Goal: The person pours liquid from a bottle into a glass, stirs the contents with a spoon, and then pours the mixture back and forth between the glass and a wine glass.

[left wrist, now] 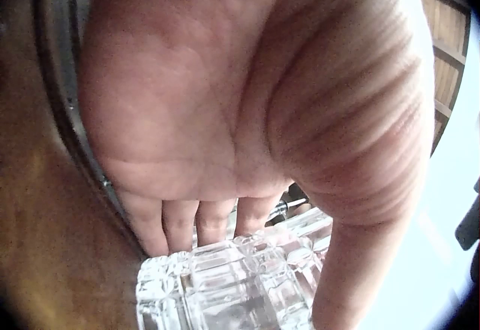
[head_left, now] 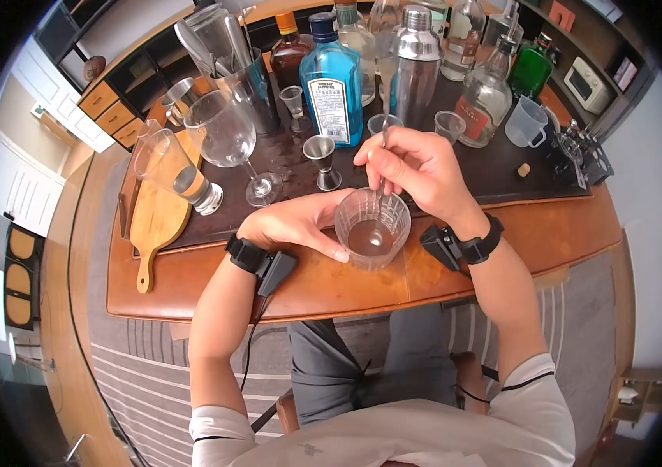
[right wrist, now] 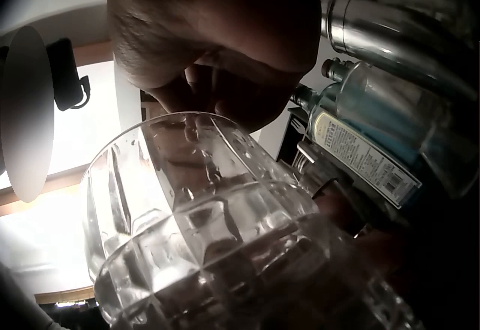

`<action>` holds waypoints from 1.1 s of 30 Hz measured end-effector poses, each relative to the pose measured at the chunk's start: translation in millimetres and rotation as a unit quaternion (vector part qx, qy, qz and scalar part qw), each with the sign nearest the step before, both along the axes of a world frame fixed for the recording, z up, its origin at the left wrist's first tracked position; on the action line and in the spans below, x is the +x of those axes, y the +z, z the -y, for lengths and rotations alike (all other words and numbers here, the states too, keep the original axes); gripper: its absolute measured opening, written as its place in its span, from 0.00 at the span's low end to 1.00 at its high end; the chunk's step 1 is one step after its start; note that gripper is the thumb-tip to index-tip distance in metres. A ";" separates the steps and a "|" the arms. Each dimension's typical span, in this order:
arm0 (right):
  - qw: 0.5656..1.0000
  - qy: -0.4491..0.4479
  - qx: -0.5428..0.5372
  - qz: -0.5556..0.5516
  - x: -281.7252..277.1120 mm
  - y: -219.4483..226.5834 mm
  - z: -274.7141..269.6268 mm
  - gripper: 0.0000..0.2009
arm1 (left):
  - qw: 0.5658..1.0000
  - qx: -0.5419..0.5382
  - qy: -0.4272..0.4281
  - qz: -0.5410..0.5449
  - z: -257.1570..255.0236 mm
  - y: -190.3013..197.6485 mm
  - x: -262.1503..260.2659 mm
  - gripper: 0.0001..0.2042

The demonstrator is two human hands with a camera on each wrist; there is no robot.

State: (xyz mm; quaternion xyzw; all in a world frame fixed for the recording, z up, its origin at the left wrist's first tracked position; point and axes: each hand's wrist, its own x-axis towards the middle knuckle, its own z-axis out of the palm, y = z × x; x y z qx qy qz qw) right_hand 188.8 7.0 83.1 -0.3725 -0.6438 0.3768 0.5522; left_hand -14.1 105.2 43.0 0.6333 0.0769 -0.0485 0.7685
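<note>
A cut-glass mixing glass (head_left: 354,253) stands near the table's front edge with some liquid inside. My left hand (head_left: 300,222) holds its left side, the thumb in front and the fingers behind; the left wrist view shows the palm (left wrist: 202,120) over the patterned glass wall (left wrist: 232,285). Above the rim, my right hand (head_left: 428,171) pinches a long metal bar spoon (head_left: 386,97), its bowl down in the liquid. From the right wrist, the glass (right wrist: 202,217) fills the lower view. A steel jigger (head_left: 322,159) stands just behind the left hand.
Behind stand a blue bottle (head_left: 331,89), a cocktail shaker (head_left: 417,70) and several other bottles. On the left are a stemmed glass (head_left: 222,132), a tilted tall glass (head_left: 167,167) and a wooden board (head_left: 156,210). A plastic measuring cup (head_left: 526,123) and a cork (head_left: 524,169) lie right.
</note>
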 end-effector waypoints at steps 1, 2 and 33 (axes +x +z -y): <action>1.000 -0.006 0.005 -0.001 0.4 0.3 -1.1 0.11 | 1.000 0.005 0.001 0.003 -1.1 0.3 0.3 0.47; 1.000 -0.004 0.000 -0.014 -0.5 0.4 -0.9 0.10 | 1.000 0.008 0.001 0.003 -3.0 0.4 0.6 0.47; 0.999 0.025 -0.025 -0.001 -1.8 -1.6 0.0 0.10 | 0.999 0.016 -0.021 0.043 -2.0 -0.9 -0.3 0.43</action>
